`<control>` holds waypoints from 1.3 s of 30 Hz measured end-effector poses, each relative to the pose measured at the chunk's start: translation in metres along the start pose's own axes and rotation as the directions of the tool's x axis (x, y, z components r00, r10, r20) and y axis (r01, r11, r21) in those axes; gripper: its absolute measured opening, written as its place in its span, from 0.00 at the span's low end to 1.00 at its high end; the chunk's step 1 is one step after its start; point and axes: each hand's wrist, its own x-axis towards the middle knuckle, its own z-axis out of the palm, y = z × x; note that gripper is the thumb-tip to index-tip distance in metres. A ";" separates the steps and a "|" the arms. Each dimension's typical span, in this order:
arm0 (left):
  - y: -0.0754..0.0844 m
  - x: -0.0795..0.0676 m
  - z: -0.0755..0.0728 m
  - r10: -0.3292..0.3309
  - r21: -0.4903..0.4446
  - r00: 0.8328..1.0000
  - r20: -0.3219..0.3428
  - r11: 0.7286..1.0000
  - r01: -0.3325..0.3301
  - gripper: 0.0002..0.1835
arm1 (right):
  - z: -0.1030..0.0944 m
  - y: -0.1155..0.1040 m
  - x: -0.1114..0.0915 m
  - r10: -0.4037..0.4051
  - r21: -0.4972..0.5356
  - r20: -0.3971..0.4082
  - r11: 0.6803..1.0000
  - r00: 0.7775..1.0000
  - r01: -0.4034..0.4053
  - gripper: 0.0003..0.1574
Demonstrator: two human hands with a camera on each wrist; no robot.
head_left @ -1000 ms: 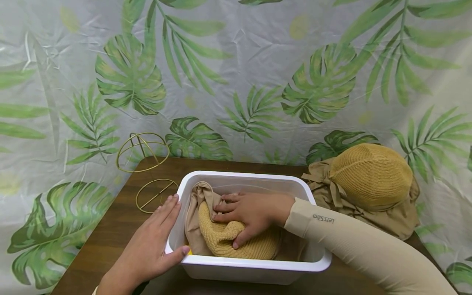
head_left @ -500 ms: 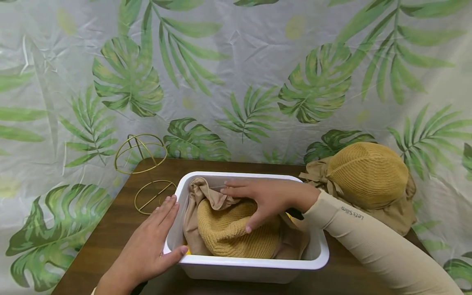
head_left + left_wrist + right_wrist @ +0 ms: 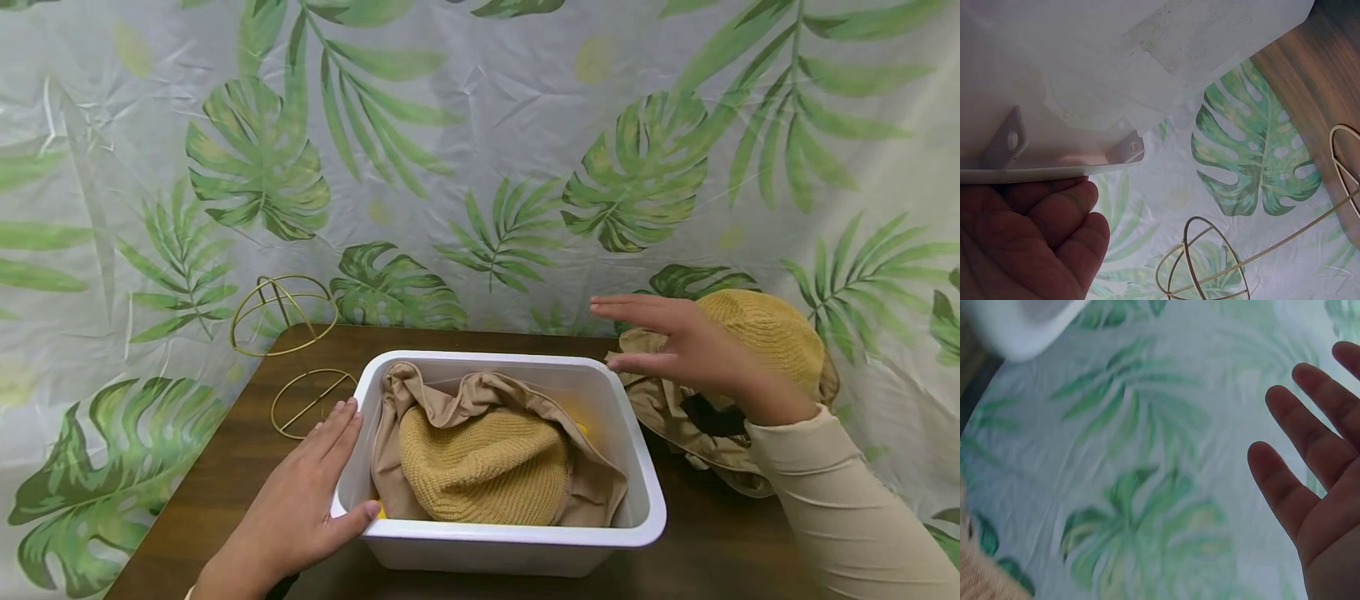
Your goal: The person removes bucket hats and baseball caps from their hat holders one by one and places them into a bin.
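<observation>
A white plastic tub [image 3: 510,533] stands on the table. Inside lies a mustard knitted hat [image 3: 487,467] with a wide tan fabric brim [image 3: 600,492] bunched around it. My left hand [image 3: 300,508] rests against the tub's left rim, fingers straight and thumb over the front corner; the left wrist view shows its fingertips [image 3: 1079,194] touching the rim from outside. Off to the right, my right hand [image 3: 697,350], holding nothing, is in the air with fingers extended. It partly covers a second mustard and tan hat [image 3: 787,333]. In the right wrist view the fingers [image 3: 1310,437] are spread.
A gold wire stand [image 3: 1285,244] with two rings is at the table's back left. Small yellow bits show inside the tub, beside the hat. Behind the brown wooden table [image 3: 225,467] hangs a leaf-print curtain [image 3: 510,125].
My right hand has lifted off the hat in the tub and moved right, in front of the second hat. The tan brim now spreads along the tub's back and right. My left hand stays put.
</observation>
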 end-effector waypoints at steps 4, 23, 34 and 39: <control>0.000 0.000 0.000 -0.002 0.004 1.000 0.003 1.000 0.002 0.48 | -0.014 0.017 -0.025 0.012 -0.052 -0.122 0.998 0.992 -0.019 0.45; -0.001 0.000 0.002 -0.008 0.019 1.000 0.015 1.000 0.008 0.47 | -0.048 0.081 -0.129 0.496 -0.043 -0.374 0.835 0.784 -0.548 0.31; -0.002 -0.001 0.003 0.003 0.010 1.000 -0.001 1.000 -0.003 0.48 | -0.047 0.108 -0.139 0.617 0.019 -0.300 0.766 0.728 -0.642 0.34; -0.002 -0.001 0.004 0.002 0.005 1.000 0.001 1.000 -0.002 0.48 | -0.048 0.121 -0.140 0.670 0.075 -0.204 0.738 0.714 -0.671 0.39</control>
